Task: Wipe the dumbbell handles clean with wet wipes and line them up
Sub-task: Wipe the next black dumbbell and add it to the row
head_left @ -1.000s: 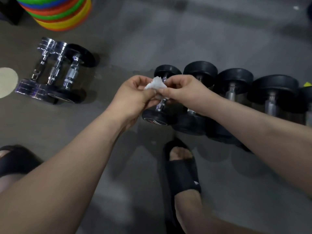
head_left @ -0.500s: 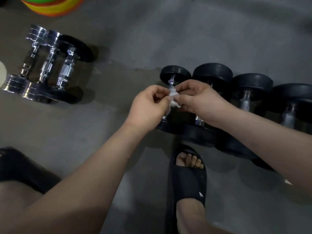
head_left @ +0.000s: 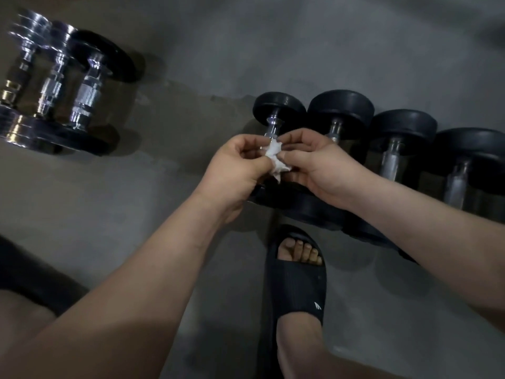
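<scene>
A crumpled white wet wipe (head_left: 276, 157) is pinched between my left hand (head_left: 236, 166) and my right hand (head_left: 317, 165), held above the chrome handle of the leftmost black dumbbell (head_left: 278, 106). That dumbbell starts a row of black dumbbells running right: a second (head_left: 340, 110), a third (head_left: 404, 127) and a fourth (head_left: 470, 146). My hands and forearms hide the near ends of the row. Whether the wipe touches the handle I cannot tell.
Three dumbbells lie side by side at the far left: two chrome ones (head_left: 30, 77) and one with black plates (head_left: 93, 86). My foot in a black slide sandal (head_left: 296, 274) rests on the grey concrete floor just in front of the row. A dark shape (head_left: 32, 274) sits bottom left.
The view has dipped downward and closer; the coloured discs at the top left have left the frame. Both hands stay together on the wipe, which now looks more bunched up.
</scene>
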Tool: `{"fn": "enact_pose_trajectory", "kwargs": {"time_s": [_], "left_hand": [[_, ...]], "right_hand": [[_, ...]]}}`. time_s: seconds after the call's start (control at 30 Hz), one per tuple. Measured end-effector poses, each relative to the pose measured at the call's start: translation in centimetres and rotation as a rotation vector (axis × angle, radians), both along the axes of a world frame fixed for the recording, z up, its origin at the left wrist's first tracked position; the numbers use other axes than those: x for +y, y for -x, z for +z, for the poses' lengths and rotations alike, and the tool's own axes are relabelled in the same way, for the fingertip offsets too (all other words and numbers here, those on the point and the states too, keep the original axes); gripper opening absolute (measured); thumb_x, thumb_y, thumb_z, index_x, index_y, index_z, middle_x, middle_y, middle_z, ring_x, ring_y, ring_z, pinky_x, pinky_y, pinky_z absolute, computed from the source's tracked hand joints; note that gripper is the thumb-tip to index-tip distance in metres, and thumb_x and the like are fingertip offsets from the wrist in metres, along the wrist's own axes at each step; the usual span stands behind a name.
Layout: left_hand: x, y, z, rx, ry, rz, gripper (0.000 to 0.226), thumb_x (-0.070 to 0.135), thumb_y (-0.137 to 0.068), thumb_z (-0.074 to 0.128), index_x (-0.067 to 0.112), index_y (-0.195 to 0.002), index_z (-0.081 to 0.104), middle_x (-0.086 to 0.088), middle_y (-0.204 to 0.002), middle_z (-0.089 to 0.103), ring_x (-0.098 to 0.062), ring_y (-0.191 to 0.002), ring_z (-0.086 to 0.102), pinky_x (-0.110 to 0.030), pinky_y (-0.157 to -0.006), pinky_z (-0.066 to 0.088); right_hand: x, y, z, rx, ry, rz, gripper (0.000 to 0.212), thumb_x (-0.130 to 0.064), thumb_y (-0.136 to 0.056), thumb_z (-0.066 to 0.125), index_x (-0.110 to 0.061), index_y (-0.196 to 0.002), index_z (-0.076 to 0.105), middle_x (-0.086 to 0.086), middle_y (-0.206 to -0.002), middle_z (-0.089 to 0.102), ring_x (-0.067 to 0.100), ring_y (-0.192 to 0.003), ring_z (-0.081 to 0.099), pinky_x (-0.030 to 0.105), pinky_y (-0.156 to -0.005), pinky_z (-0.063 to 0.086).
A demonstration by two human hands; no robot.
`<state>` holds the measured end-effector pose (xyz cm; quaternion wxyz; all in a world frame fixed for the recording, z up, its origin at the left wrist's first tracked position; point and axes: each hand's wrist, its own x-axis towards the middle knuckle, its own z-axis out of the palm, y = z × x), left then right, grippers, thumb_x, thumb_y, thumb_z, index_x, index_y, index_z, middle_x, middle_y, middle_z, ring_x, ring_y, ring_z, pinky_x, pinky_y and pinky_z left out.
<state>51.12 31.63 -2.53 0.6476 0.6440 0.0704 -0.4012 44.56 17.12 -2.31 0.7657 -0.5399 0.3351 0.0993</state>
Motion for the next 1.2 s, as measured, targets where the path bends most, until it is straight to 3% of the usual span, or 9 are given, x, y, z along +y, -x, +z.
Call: {"fn": "enact_pose_trajectory", "kwargs": {"time_s": [0.2,0.3,0.4,0.53,0.6,0.7,0.93,1.1,1.2], "left_hand": [[0.6,-0.3,0.1,-0.081,-0.099,0.008,0.038,0.006,-0.078,0.080,0.019,-0.107,0.061,-0.005,-0.092,0.068,-0.020,-0.075,0.069,-0.040,-0.071,0.059],[1.0,-0.6,0.0,-0.137,-0.163,0.023,0.029,0.011,-0.074,0.080,0.020,-0.097,0.063,-0.003,-0.083,0.068,-0.016,-0.070,0.067,-0.034,-0.066,0.057],[1.7,-1.1,-0.4,-0.353,-0.373,-0.050,0.014,0.011,-0.083,0.069,0.022,-0.090,0.064,0.007,-0.075,0.063,-0.001,-0.059,0.058,-0.016,-0.055,0.048],[2.7,-1.4,-1.5,-0.503,-0.615,-0.325,0.021,0.040,-0.075,0.074,0.031,-0.087,0.059,0.001,-0.100,0.065,-0.020,-0.094,0.063,-0.032,-0.087,0.053],[2.8,-1.4,-1.9,-0.479,-0.683,-0.447,0.038,0.052,-0.072,0.078,0.029,-0.096,0.060,-0.001,-0.112,0.063,-0.023,-0.104,0.061,-0.033,-0.092,0.050],[2.9,-1.4,-2.1,-0.461,-0.673,-0.517,0.053,0.054,-0.072,0.080,0.019,-0.109,0.065,0.000,-0.112,0.066,-0.018,-0.102,0.063,-0.030,-0.087,0.051],[3.2,-2.3,-2.6,-0.454,-0.686,-0.601,0.056,0.064,-0.067,0.080,0.019,-0.100,0.069,0.004,-0.094,0.069,-0.016,-0.089,0.064,-0.029,-0.075,0.051],[3.2,-2.2,-2.6,-0.476,-0.707,-0.599,0.056,0.065,-0.067,0.079,0.017,-0.093,0.069,0.003,-0.083,0.066,-0.017,-0.081,0.063,-0.027,-0.061,0.041],[3.2,-1.5,-2.2,-0.494,-0.720,-0.610,0.055,0.064,-0.069,0.079,0.016,-0.096,0.071,0.001,-0.087,0.069,-0.017,-0.084,0.065,-0.033,-0.070,0.052]], "right_hand": [[-0.2,0.0,0.8,-0.108,-0.028,0.139,0.015,0.000,-0.094,0.064,-0.004,-0.108,0.064,0.013,-0.103,0.070,0.024,-0.095,0.068,0.037,-0.084,0.059],[-0.1,-0.5,0.5,-0.094,0.231,0.163,0.022,0.004,-0.090,0.068,-0.013,-0.102,0.063,0.007,-0.095,0.072,0.018,-0.085,0.070,0.033,-0.077,0.060],[-0.6,-1.3,-0.2,-0.039,0.606,0.105,0.020,0.000,-0.091,0.065,-0.019,-0.098,0.064,0.006,-0.086,0.070,0.019,-0.074,0.071,0.034,-0.071,0.061],[-0.9,-2.3,-2.2,-0.028,0.910,0.111,0.013,-0.020,-0.092,0.066,-0.029,-0.096,0.072,-0.009,-0.087,0.070,0.013,-0.078,0.070,0.038,-0.079,0.060],[-0.7,-2.8,-2.8,-0.055,1.014,0.197,0.015,-0.027,-0.092,0.066,-0.029,-0.104,0.074,-0.010,-0.098,0.067,0.007,-0.090,0.065,0.025,-0.087,0.053],[-0.6,-3.2,-3.3,-0.070,1.115,0.393,0.024,-0.028,-0.090,0.070,-0.020,-0.113,0.072,-0.004,-0.107,0.055,0.007,-0.096,0.056,0.005,-0.082,0.037],[-1.6,-2.9,-3.5,-0.146,1.350,0.579,0.024,-0.017,-0.099,0.054,-0.011,-0.116,0.070,0.009,-0.104,0.055,0.021,-0.091,0.054,0.022,-0.074,0.033],[-1.1,-3.0,-3.8,-0.187,1.360,0.590,0.028,-0.024,-0.099,0.055,-0.009,-0.120,0.068,0.010,-0.105,0.055,0.022,-0.088,0.057,0.032,-0.080,0.049],[-1.3,-3.4,-4.0,-0.204,1.339,0.559,0.030,-0.022,-0.102,0.050,-0.008,-0.120,0.068,0.006,-0.105,0.054,0.017,-0.088,0.052,0.033,-0.082,0.048]]}}
